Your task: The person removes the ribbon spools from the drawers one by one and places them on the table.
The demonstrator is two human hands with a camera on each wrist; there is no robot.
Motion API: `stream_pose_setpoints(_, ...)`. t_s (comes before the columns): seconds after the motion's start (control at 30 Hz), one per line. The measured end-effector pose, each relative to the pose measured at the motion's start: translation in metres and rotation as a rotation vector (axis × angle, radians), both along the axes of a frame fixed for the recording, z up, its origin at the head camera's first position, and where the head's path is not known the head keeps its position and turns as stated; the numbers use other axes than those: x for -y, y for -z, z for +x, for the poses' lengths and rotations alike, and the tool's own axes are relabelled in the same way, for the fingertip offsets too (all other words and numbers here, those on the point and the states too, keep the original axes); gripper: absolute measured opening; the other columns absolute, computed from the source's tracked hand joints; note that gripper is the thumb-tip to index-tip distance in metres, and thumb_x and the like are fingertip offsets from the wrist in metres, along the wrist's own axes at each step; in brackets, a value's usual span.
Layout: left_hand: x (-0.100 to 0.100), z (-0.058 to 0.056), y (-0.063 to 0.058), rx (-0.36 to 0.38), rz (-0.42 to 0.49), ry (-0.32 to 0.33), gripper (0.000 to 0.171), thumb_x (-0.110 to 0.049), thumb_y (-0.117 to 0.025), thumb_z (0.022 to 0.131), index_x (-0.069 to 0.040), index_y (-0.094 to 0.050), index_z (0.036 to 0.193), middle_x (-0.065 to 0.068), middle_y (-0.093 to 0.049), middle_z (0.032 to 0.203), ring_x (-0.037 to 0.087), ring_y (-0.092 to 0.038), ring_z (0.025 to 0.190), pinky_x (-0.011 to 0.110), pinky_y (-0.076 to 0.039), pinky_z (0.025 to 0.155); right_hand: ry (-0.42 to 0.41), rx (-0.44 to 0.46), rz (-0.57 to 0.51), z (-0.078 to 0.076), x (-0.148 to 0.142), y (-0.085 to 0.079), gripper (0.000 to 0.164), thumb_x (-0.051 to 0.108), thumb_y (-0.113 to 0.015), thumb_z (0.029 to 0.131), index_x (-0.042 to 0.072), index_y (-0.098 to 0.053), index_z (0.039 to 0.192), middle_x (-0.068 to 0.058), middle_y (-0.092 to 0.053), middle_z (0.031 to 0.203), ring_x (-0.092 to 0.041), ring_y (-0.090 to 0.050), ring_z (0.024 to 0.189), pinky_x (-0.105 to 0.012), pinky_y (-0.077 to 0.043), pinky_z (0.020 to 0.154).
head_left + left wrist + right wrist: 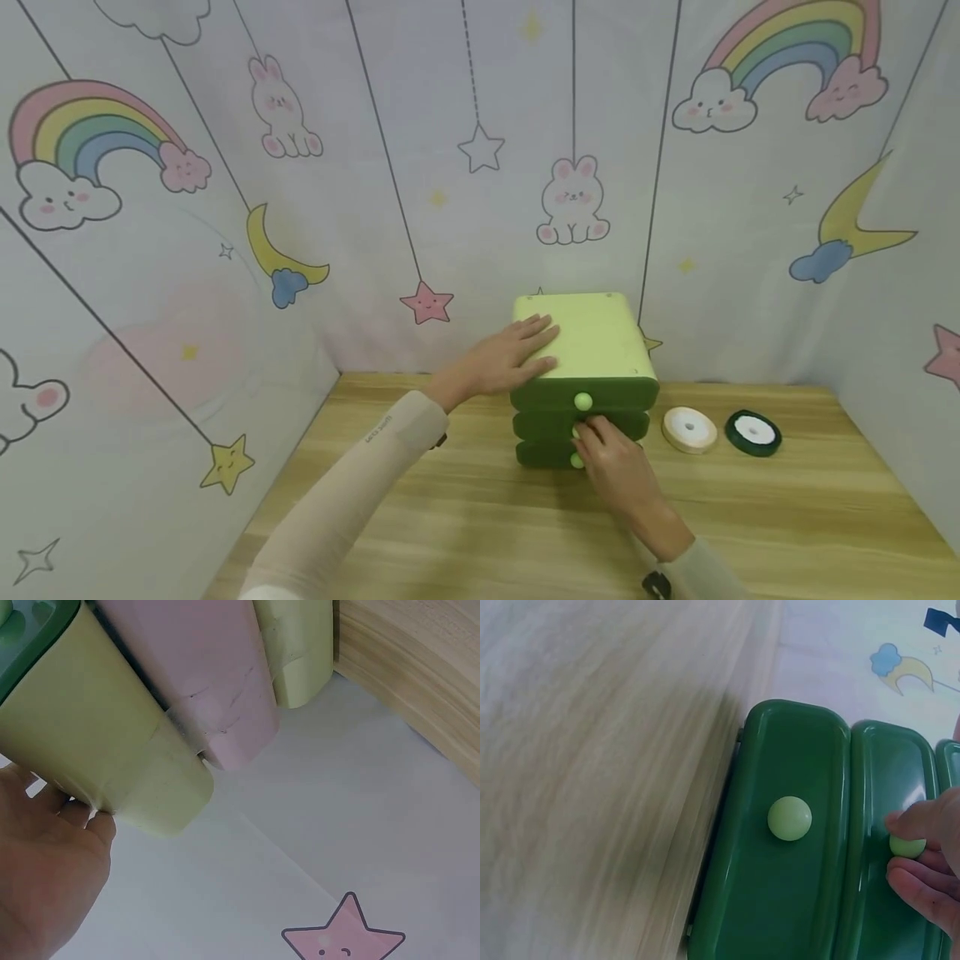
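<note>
A small three-tier drawer cabinet (pixel 592 333) with a pale yellow-green top and dark green fronts stands on the table. My left hand (pixel 501 358) rests on the left part of its top, fingers spread. In the left wrist view, the cabinet's side shows a pink tier (pixel 202 682) between two yellow-green ones. With thumb and fingers, my right hand (pixel 618 471) pinches the round light green knob (pixel 907 848) of the middle drawer (pixel 885 915). Uncovered in the right wrist view is the bottom drawer's knob (pixel 790 818). The top drawer's knob (pixel 583 402) sits above the right hand.
Right of the cabinet, a cream ribbon spool (pixel 689 430) and a dark green ribbon spool (pixel 753 432) lie flat on the wooden table (pixel 435 517). Behind and at both sides hangs a white backdrop (pixel 480 225) printed with rainbows, rabbits and stars.
</note>
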State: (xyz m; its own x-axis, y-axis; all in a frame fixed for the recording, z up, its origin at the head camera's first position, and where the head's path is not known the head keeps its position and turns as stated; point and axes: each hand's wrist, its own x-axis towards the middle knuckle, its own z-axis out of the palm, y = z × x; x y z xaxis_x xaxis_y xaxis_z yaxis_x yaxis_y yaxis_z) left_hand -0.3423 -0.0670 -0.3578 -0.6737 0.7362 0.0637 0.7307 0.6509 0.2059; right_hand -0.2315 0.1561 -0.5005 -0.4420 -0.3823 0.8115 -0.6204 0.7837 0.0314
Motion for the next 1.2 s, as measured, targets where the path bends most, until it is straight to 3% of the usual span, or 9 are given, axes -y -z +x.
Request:
stream_pose_setpoints(0.1,0.0,0.0,0.002,-0.001,0.01,0.0,0.07,-0.06,-0.032,0.111,-0.025,-0.018,0.17,0.0,-0.01,0.179,0.021,-0.007,0.168,0.039,-0.01,0.137,0.001,-0.008,0.003,0.0,0.0,0.0,0.022,0.015,-0.068,0.103,-0.006,-0.074,0.103,-0.015,-0.067,0.097,-0.023,-0.07,0.078,-0.029,-0.061,0.06)
stream_pose_setpoints(0.3,0.001,-0.001,0.005,-0.007,0.012,-0.002,0.07,-0.062,-0.031,0.11,-0.027,-0.017,0.17,-0.003,-0.009,0.179,0.019,-0.005,0.168,0.038,-0.009,0.137,0.022,-0.025,0.0,0.004,0.0,0.0,0.034,0.004,-0.091,0.074,-0.005,-0.073,0.102,-0.015,-0.067,0.096,-0.022,-0.07,0.076,-0.029,-0.06,0.057)
stream_pose_setpoints(0.53,0.001,0.0,0.006,-0.008,0.035,0.01,0.07,-0.061,-0.032,0.111,-0.026,-0.018,0.17,-0.001,-0.01,0.179,0.019,-0.005,0.168,0.038,-0.01,0.137,0.079,-0.001,-0.024,0.016,0.0,0.008,0.037,0.009,-0.096,0.07,0.003,-0.067,0.092,-0.008,-0.063,0.088,-0.016,-0.061,0.062,-0.028,-0.053,0.051)
stream_pose_setpoints(0.63,0.001,0.0,0.007,-0.01,0.04,0.015,0.07,-0.061,-0.031,0.111,-0.026,-0.018,0.17,-0.001,-0.009,0.179,0.019,-0.005,0.168,0.038,-0.009,0.138,0.07,0.005,-0.008,0.018,-0.002,0.012,0.028,0.012,-0.092,0.075,0.005,-0.07,0.089,-0.006,-0.065,0.084,-0.016,-0.062,0.062,-0.028,-0.053,0.051)
stream_pose_setpoints(0.7,0.001,0.001,0.007,-0.007,0.044,0.019,0.07,-0.061,-0.031,0.111,-0.026,-0.018,0.17,-0.001,-0.009,0.179,0.018,-0.005,0.168,0.038,-0.009,0.138,0.06,0.014,0.012,0.018,-0.003,0.013,0.017,0.019,-0.082,0.091,0.004,-0.074,0.091,-0.006,-0.069,0.085,-0.018,-0.066,0.066,-0.031,-0.056,0.054)
stream_pose_setpoints(0.77,0.001,0.001,0.006,-0.005,0.045,0.023,0.07,-0.06,-0.031,0.111,-0.026,-0.018,0.17,-0.001,-0.009,0.179,0.019,-0.004,0.168,0.038,-0.008,0.138,0.05,0.025,0.04,0.018,-0.004,0.014,0.03,0.026,-0.064,0.106,0.002,-0.077,0.093,-0.008,-0.073,0.086,-0.02,-0.07,0.069,-0.032,-0.06,0.058)
stream_pose_setpoints(0.83,0.001,0.002,0.006,-0.006,0.047,0.027,0.07,-0.059,-0.032,0.111,-0.025,-0.018,0.17,0.0,-0.01,0.179,0.018,-0.005,0.168,0.037,-0.008,0.138,0.047,0.033,0.077,0.018,-0.005,0.014,0.034,0.027,-0.061,0.107,0.001,-0.078,0.095,-0.009,-0.076,0.088,-0.022,-0.073,0.072,-0.034,-0.062,0.061)
stream_pose_setpoints(1.03,0.003,0.004,0.007,-0.011,0.048,0.029,0.069,-0.057,-0.032,0.112,-0.024,-0.018,0.17,0.001,-0.01,0.179,0.019,-0.005,0.168,0.036,-0.007,0.138,0.054,0.034,0.184,0.017,-0.004,0.015,0.023,0.01,-0.092,0.077,0.001,-0.077,0.093,-0.009,-0.076,0.085,-0.019,-0.074,0.069,-0.029,-0.061,0.059)
stream_pose_setpoints(1.2,0.005,0.004,0.008,-0.015,0.057,0.029,0.068,-0.056,-0.033,0.112,-0.023,-0.019,0.17,0.001,-0.01,0.179,0.019,-0.005,0.168,0.037,-0.007,0.138,0.075,0.036,0.217,0.015,-0.001,0.014,0.02,0.009,-0.093,0.077,0.006,-0.074,0.084,-0.004,-0.069,0.079,-0.012,-0.066,0.061,-0.025,-0.054,0.054)
